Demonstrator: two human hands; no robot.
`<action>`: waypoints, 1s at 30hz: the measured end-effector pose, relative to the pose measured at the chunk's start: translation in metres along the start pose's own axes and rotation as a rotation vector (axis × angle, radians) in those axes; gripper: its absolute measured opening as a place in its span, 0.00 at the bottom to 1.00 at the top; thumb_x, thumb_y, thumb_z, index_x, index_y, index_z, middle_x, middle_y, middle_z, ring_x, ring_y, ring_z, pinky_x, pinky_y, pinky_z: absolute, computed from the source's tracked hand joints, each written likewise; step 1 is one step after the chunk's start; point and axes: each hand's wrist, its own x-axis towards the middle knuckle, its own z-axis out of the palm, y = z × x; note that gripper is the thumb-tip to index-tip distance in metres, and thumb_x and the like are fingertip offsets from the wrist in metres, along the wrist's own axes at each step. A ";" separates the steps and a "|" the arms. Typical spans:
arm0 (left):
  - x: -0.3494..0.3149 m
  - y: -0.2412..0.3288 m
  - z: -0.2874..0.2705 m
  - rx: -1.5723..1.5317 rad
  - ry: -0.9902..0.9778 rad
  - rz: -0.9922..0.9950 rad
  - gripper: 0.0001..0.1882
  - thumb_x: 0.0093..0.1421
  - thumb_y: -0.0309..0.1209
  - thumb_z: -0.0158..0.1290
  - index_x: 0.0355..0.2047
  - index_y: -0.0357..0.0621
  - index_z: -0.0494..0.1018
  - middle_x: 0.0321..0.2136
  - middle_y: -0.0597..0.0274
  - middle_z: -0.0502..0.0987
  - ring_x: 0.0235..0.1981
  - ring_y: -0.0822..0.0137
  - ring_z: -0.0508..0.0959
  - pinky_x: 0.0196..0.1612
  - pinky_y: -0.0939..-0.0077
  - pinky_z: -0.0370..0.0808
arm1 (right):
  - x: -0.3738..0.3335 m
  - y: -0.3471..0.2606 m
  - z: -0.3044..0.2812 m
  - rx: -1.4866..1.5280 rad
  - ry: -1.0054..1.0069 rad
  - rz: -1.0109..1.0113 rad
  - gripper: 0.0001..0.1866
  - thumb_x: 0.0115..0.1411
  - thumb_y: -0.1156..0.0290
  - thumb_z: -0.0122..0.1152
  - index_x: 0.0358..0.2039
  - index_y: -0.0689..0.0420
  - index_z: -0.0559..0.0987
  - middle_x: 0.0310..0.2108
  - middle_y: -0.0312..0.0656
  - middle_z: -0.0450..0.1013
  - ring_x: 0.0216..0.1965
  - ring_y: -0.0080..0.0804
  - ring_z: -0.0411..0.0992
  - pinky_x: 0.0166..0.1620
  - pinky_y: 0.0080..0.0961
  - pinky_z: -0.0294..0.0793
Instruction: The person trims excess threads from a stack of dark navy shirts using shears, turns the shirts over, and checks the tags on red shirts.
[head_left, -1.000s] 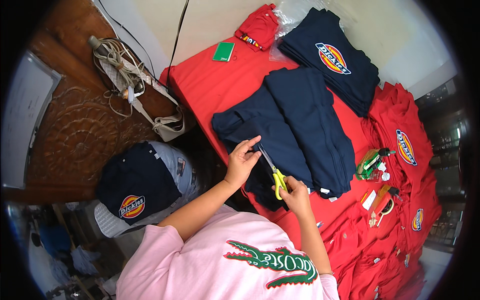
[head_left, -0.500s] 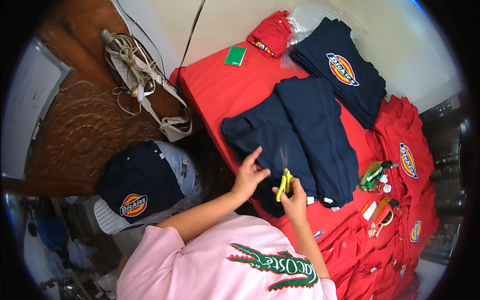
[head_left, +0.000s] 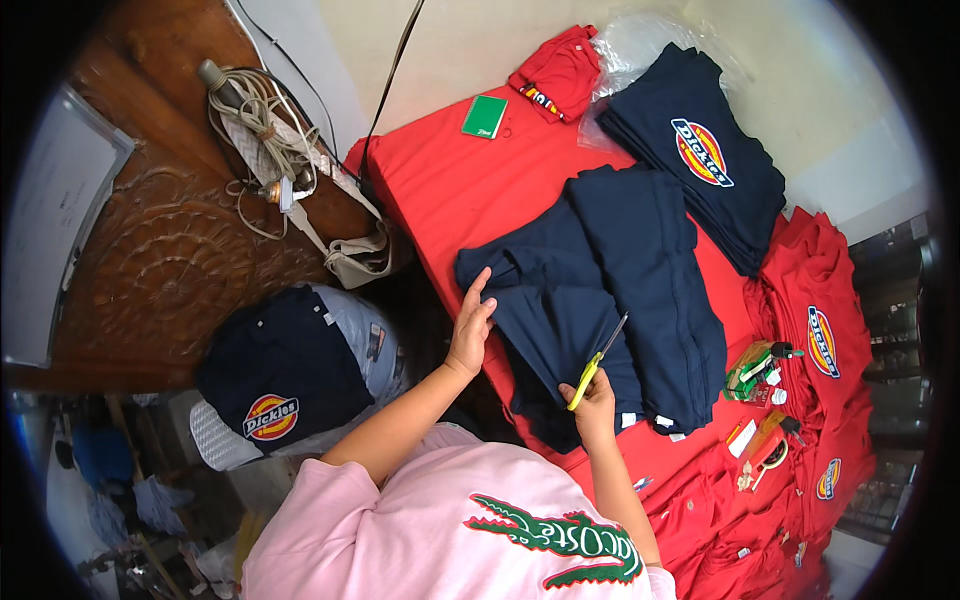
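Observation:
My left hand [head_left: 469, 328] rests at the left edge of a dark navy garment [head_left: 560, 255], its fingers stretched out against the cloth. A raised fold crosses the fabric beside those fingers. In my right hand [head_left: 597, 405] is a pair of scissors [head_left: 591, 377] with yellow-green handles, the blades pointing up and to the right over the garment. Whether the blades are parted is hard to see. Against the garment's right side lies a folded navy stack [head_left: 655, 290] with small white tags at its near end.
A red cloth [head_left: 430, 170] covers the table, bearing a green booklet [head_left: 485, 117], a red bundle [head_left: 556, 75] and navy shirts [head_left: 700, 150]. Red shirts [head_left: 820, 300] and small bottles [head_left: 760, 375] lie right. On the left are a shirt-topped grey bundle [head_left: 375, 340] and coiled cables [head_left: 265, 125].
My left hand has moved up and left along the garment's edge, and a fold has risen in the cloth. The scissors have swung to point right, moving slightly down and right.

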 end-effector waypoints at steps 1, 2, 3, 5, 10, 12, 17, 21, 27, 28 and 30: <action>0.001 0.002 -0.004 0.021 -0.043 0.032 0.36 0.69 0.33 0.51 0.77 0.50 0.57 0.30 0.78 0.59 0.28 0.81 0.59 0.34 0.90 0.57 | -0.002 -0.006 0.001 -0.018 -0.010 0.001 0.16 0.61 0.84 0.71 0.39 0.56 0.71 0.25 0.25 0.67 0.27 0.11 0.62 0.31 0.15 0.63; 0.003 0.005 -0.003 0.028 -0.057 0.043 0.36 0.68 0.31 0.51 0.77 0.50 0.58 0.30 0.78 0.61 0.28 0.81 0.60 0.34 0.90 0.57 | -0.003 -0.009 0.001 -0.019 -0.006 -0.006 0.16 0.61 0.84 0.71 0.39 0.56 0.71 0.26 0.25 0.67 0.27 0.11 0.62 0.31 0.14 0.63; 0.004 0.007 -0.002 0.035 -0.071 0.054 0.37 0.68 0.29 0.51 0.77 0.50 0.58 0.30 0.78 0.64 0.28 0.81 0.61 0.34 0.89 0.58 | -0.004 -0.013 0.001 -0.020 -0.002 -0.013 0.16 0.61 0.84 0.71 0.40 0.56 0.71 0.27 0.25 0.68 0.27 0.11 0.63 0.31 0.14 0.64; 0.003 0.015 0.008 0.087 -0.091 0.096 0.39 0.65 0.23 0.52 0.76 0.49 0.58 0.29 0.77 0.65 0.26 0.83 0.61 0.33 0.89 0.59 | -0.007 -0.021 -0.001 0.014 0.024 -0.027 0.16 0.61 0.85 0.71 0.41 0.56 0.72 0.28 0.26 0.68 0.27 0.11 0.63 0.31 0.14 0.65; 0.000 0.023 0.029 0.137 -0.179 0.225 0.53 0.55 0.08 0.49 0.80 0.49 0.47 0.55 0.64 0.67 0.33 0.85 0.68 0.32 0.87 0.64 | -0.021 -0.054 -0.005 0.115 0.100 -0.097 0.19 0.59 0.87 0.71 0.43 0.55 0.73 0.30 0.26 0.69 0.29 0.11 0.68 0.32 0.13 0.72; -0.006 0.034 0.031 0.261 -0.262 0.203 0.58 0.52 0.05 0.47 0.81 0.51 0.40 0.71 0.57 0.54 0.41 0.86 0.71 0.33 0.87 0.67 | -0.029 -0.056 -0.020 0.121 0.132 -0.124 0.23 0.58 0.87 0.72 0.51 0.56 0.76 0.40 0.27 0.71 0.35 0.14 0.72 0.39 0.12 0.76; -0.016 0.059 0.037 0.218 -0.334 0.177 0.60 0.53 0.05 0.48 0.82 0.55 0.35 0.80 0.54 0.42 0.51 0.82 0.74 0.39 0.83 0.74 | -0.047 -0.094 -0.029 0.055 0.258 -0.102 0.18 0.59 0.84 0.72 0.44 0.54 0.75 0.32 0.28 0.72 0.26 0.12 0.72 0.23 0.12 0.76; 0.007 0.027 0.003 0.048 -0.256 -0.026 0.54 0.61 0.13 0.55 0.81 0.54 0.41 0.69 0.52 0.64 0.53 0.69 0.78 0.52 0.75 0.76 | -0.051 -0.082 -0.043 -0.151 0.078 0.006 0.15 0.59 0.84 0.72 0.39 0.57 0.74 0.27 0.27 0.71 0.25 0.12 0.67 0.29 0.14 0.68; 0.002 -0.001 -0.045 0.064 0.234 -0.324 0.33 0.67 0.29 0.59 0.69 0.43 0.60 0.53 0.52 0.79 0.54 0.64 0.77 0.59 0.65 0.74 | -0.059 -0.077 -0.041 -0.981 -0.193 0.241 0.12 0.59 0.74 0.68 0.44 0.61 0.83 0.26 0.44 0.81 0.29 0.30 0.80 0.32 0.29 0.77; -0.003 -0.007 -0.052 0.037 0.224 -0.302 0.27 0.68 0.29 0.56 0.64 0.41 0.62 0.56 0.47 0.77 0.55 0.60 0.78 0.60 0.62 0.74 | -0.060 -0.082 -0.041 -0.836 -0.211 0.317 0.12 0.59 0.75 0.67 0.44 0.61 0.83 0.26 0.43 0.81 0.28 0.27 0.79 0.31 0.28 0.77; -0.008 -0.014 -0.060 -0.045 0.237 -0.303 0.26 0.69 0.28 0.54 0.64 0.40 0.62 0.56 0.46 0.77 0.55 0.58 0.78 0.61 0.59 0.75 | -0.065 -0.080 -0.044 -0.582 -0.226 0.363 0.11 0.62 0.77 0.64 0.45 0.66 0.83 0.26 0.39 0.82 0.24 0.20 0.77 0.27 0.21 0.74</action>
